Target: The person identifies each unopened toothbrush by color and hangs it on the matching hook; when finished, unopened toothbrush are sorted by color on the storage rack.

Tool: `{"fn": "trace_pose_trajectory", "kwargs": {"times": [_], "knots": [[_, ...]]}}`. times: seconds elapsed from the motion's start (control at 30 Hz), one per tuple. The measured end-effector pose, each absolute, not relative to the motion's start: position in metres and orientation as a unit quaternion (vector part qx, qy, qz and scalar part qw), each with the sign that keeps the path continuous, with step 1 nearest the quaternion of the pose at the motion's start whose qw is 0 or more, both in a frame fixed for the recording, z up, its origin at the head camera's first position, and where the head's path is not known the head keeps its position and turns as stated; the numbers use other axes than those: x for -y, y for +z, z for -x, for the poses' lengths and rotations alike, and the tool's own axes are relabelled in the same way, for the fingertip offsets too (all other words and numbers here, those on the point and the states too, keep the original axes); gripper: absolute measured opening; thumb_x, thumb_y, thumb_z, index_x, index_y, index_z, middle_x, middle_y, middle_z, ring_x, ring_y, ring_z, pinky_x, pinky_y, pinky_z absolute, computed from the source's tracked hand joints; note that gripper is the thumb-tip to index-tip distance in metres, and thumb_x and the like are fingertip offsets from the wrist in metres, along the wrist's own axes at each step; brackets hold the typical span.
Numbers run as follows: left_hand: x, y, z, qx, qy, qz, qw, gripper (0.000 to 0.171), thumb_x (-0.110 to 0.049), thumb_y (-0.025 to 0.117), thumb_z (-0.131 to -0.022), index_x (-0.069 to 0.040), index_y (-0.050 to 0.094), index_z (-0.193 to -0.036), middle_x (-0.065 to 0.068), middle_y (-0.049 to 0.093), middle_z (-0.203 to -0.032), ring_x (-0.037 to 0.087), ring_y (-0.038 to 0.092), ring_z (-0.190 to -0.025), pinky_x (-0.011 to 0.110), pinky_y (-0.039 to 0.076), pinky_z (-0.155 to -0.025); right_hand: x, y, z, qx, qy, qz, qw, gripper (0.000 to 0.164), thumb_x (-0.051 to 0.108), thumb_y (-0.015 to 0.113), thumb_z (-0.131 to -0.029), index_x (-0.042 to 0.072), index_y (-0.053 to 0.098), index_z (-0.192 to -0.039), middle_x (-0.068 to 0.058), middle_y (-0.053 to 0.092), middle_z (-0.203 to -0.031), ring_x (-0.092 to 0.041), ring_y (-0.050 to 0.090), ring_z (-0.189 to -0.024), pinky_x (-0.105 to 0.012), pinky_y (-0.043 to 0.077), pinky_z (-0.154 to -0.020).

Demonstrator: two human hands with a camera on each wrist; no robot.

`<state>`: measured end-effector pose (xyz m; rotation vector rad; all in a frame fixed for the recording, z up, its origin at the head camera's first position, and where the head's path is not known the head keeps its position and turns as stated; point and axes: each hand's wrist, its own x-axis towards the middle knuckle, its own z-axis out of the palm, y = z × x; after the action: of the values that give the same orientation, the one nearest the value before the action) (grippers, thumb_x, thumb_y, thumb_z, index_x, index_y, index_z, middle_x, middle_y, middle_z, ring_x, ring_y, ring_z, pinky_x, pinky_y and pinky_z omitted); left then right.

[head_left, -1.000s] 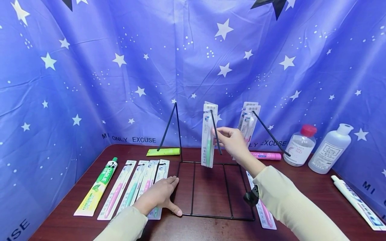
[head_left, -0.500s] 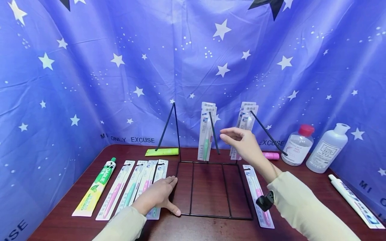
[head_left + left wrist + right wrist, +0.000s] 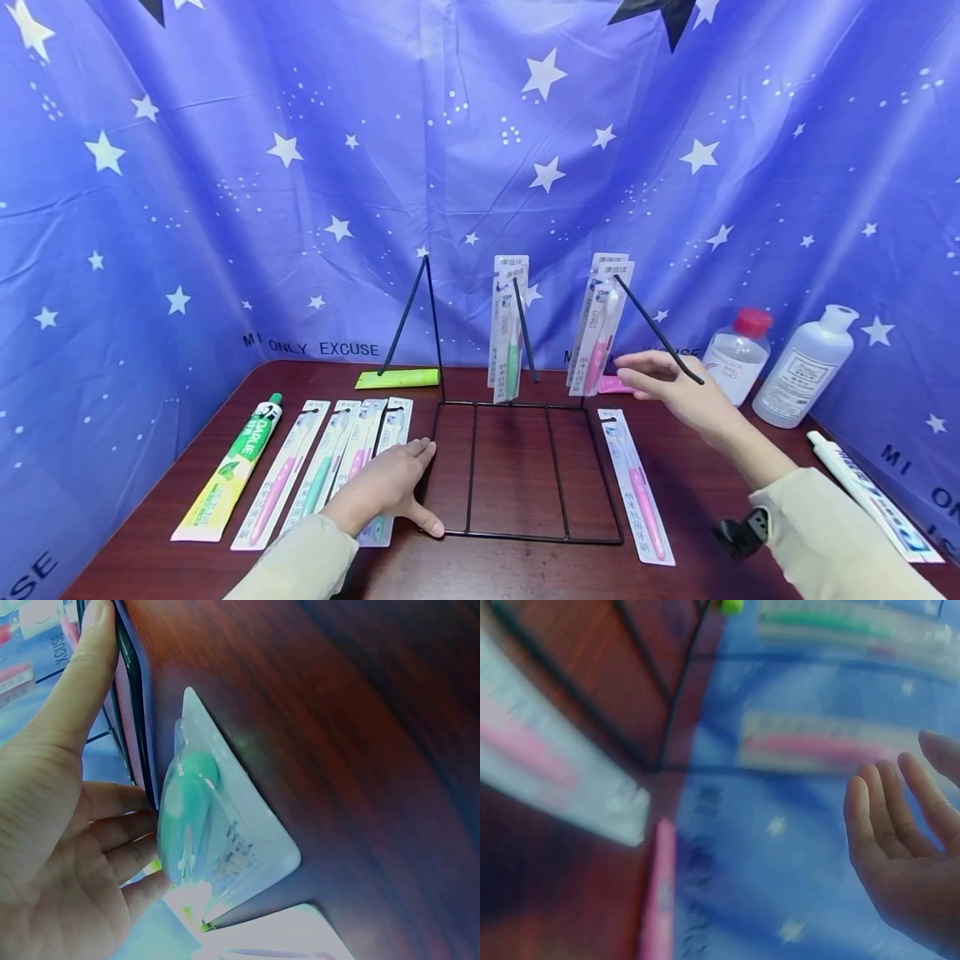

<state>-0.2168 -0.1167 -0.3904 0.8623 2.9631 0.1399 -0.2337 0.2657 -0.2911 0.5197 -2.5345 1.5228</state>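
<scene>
My left hand (image 3: 390,483) rests at the left side of a black wire display rack (image 3: 525,537), thumb on its front-left corner and fingers extended along the side wire. In the left wrist view, a packaged green toothbrush (image 3: 191,795) lies right beside those fingers. My right hand (image 3: 675,387) is in the air near the right hook, holding nothing, its fingers relaxed and apart in the right wrist view. Packs with a green toothbrush (image 3: 513,358) in front hang on the middle hook. A pink toothbrush (image 3: 597,354) fronts those on the right hook. The left hook (image 3: 405,312) is bare.
Several toothbrush packs (image 3: 277,479) and a Darlie toothpaste tube (image 3: 228,471) lie left. Another pack (image 3: 637,487) lies right of the rack. Behind are a lime tube (image 3: 397,379) and pink tube (image 3: 617,384). Bottles (image 3: 806,367) and a white tube (image 3: 873,496) are farther right.
My right hand has let go of the green toothbrush pack on the middle hook and moved right, past the right hook. The pack hangs by itself. My left hand stays at the rack.
</scene>
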Motion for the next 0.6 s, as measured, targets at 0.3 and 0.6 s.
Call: {"fn": "trace_pose_trajectory", "kwargs": {"times": [0.3, 0.6], "knots": [[0.117, -0.389, 0.216, -0.959, 0.053, -0.276, 0.030, 0.119, -0.070, 0.069, -0.048, 0.009, 0.039, -0.132, 0.023, 0.040, -0.135, 0.034, 0.038, -0.124, 0.043, 0.033, -0.101, -0.309, -0.332, 0.236, 0.837, 0.540, -0.088, -0.001, 0.050, 0.023, 0.061, -0.088, -0.012, 0.049, -0.121, -0.002, 0.064, -0.105, -0.007, 0.061, -0.089, -0.033, 0.052, -0.077], [0.116, -0.390, 0.216, -0.960, 0.055, -0.271, 0.033, 0.119, -0.071, 0.068, -0.047, 0.008, 0.040, -0.132, 0.022, 0.040, -0.136, 0.033, 0.038, -0.124, 0.042, 0.033, -0.100, -0.318, -0.376, 0.244, 0.864, 0.496, -0.038, -0.076, 0.060, 0.031, 0.063, -0.085, -0.013, 0.045, -0.123, -0.018, 0.062, -0.108, -0.027, 0.059, -0.095, -0.038, 0.052, -0.075]]}}
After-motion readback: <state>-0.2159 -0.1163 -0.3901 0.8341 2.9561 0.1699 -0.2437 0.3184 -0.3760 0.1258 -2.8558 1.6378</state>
